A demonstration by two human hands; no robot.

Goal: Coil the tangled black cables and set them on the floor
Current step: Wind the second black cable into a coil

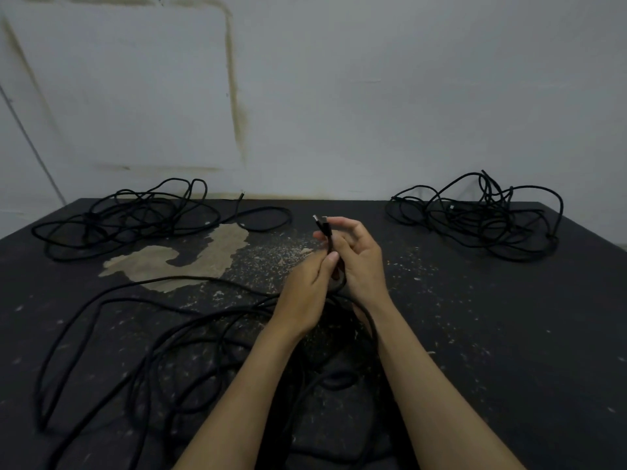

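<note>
Black braided cable [142,334] sprawls in loose loops on the dark speckled floor [492,334], mostly left of both hands. Its plug end [323,227] stands upright, pinched by the right hand [356,262]; the left hand [305,293] grips the cord just below, nearer the slack.

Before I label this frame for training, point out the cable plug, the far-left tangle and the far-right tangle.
cable plug [321,224], head view, on the plug body above the fingers.
far-left cable tangle [135,215], head view, on its knotted middle.
far-right cable tangle [481,215], head view, on its dense centre.

Stained pale wall [373,96] — scuffed (patchy) black floor [492,317].
</note>
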